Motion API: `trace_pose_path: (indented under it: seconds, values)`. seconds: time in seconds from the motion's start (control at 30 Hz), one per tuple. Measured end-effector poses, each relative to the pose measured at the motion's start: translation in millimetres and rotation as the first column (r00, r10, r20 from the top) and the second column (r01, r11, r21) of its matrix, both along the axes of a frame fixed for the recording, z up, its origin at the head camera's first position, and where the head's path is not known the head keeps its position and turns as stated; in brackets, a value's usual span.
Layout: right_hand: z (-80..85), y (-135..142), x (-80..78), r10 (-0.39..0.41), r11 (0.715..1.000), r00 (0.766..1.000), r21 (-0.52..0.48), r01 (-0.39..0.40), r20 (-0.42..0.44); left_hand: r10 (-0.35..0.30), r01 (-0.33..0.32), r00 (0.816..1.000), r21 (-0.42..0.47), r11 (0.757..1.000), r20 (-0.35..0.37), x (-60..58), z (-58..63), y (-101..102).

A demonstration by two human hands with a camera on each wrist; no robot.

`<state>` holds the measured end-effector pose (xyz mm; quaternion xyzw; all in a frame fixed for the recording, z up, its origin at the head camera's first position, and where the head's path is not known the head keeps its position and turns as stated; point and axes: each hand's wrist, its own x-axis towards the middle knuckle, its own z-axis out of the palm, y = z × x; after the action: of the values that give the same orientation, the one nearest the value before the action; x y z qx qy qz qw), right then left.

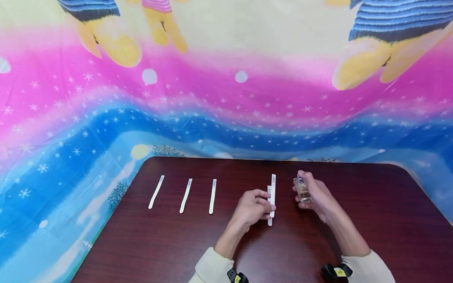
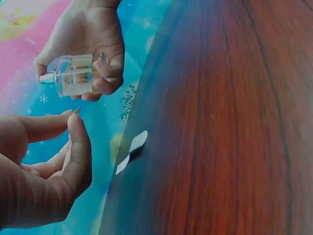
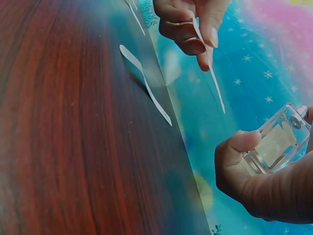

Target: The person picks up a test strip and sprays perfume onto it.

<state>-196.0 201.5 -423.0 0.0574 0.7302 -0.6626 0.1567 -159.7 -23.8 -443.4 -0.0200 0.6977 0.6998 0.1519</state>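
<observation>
My left hand (image 1: pixel 252 206) pinches a white paper test strip (image 1: pixel 273 188) between thumb and fingers, raised above the table. In the right wrist view the held strip (image 3: pixel 215 84) points away from the fingertips toward the bottle. A second white strip (image 1: pixel 270 222) lies on the table, partly hidden behind the hand and the held strip. To the right, my right hand (image 1: pixel 320 198) grips a clear glass perfume bottle (image 1: pixel 303 192) with pale yellowish liquid. A digit rests on its silver spray top (image 2: pixel 47 78), seen in the left wrist view. Whether spray is coming out cannot be seen.
Three more white strips, the left one (image 1: pixel 156 192), the middle one (image 1: pixel 186 195) and the right one (image 1: pixel 212 196), lie spaced out on the dark wooden table (image 1: pixel 159 243). A colourful printed cloth (image 1: pixel 212 98) hangs right behind the table's far edge.
</observation>
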Motion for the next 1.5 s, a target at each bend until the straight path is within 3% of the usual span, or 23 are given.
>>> trace_pose_path:
  seconds: [0.4,0.9,1.13,1.5]
  values:
    - [-1.8,-10,-8.5,-0.014,0.999,1.0,0.034,0.015,-0.024,-0.001,0.0,1.0,0.063,0.998,0.014,-1.1,6.9,8]
    - [-4.9,-28,-18.8,-0.089,0.992,0.995,0.084,0.092,-0.042,-0.015,0.015,1.0,0.045,0.999,-0.007,2.0,10.2,8]
    - [-9.7,-27,-19.1,-0.162,0.984,0.985,0.06,0.165,-0.054,-0.009,0.009,1.0,0.035,0.999,-0.018,2.6,8.6,6]
    - [-13.7,-31,-18.0,-0.182,0.983,0.982,-0.014,0.181,-0.045,-0.007,0.008,1.0,0.027,1.0,-0.02,4.7,13.2,6]
